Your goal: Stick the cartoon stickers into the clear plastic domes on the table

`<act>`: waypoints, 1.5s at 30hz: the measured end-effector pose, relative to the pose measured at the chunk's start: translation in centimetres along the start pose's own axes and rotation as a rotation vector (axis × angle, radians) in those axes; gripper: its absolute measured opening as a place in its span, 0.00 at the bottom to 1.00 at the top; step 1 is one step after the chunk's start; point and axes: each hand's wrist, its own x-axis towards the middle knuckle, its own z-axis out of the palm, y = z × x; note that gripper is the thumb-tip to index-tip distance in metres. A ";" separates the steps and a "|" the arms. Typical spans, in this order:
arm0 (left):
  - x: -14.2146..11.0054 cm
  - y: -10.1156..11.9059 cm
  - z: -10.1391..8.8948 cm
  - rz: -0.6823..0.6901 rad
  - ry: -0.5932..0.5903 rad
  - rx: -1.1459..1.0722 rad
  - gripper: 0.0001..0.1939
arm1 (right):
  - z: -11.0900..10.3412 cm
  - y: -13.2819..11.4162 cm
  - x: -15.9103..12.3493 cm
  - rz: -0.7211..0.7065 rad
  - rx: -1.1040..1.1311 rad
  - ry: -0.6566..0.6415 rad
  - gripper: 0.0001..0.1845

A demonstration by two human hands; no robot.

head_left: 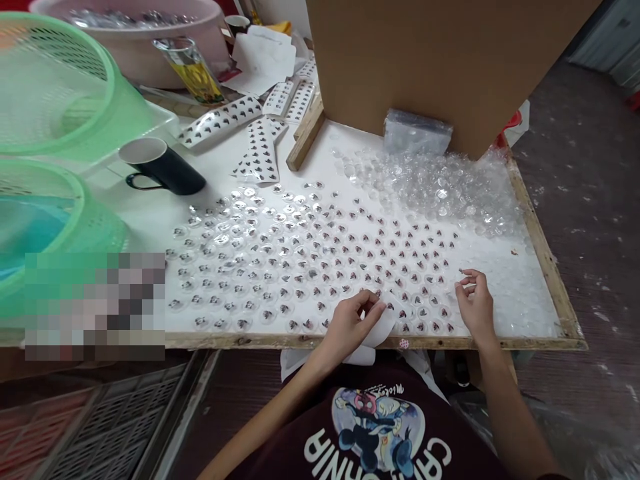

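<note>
My left hand (356,320) is closed at the table's front edge, thumb and finger pinching a white sticker sheet (384,327) that curls down over the edge. My right hand (476,305) hovers to the right, its fingers bent together with a tiny dark sticker (461,270) at the tip. Around and beyond both hands lie many clear round plastic pieces (353,275), most bearing a small dark printed sticker. Plain clear pieces (515,293) spread across the table beside my right hand.
A heap of clear pieces (440,190) lies before a cardboard box (440,67). Sticker sheets (261,150), a wooden block (306,140) and a tipped dark mug (173,167) sit farther back. Green baskets (117,107) and a pink tub (210,33) stand left. A wooden rim (547,267) borders the table.
</note>
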 end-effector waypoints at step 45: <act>0.1 0.4 0.2 0.023 0.000 0.002 0.15 | 1.8 -4.9 -2.7 -0.070 0.130 -0.107 0.17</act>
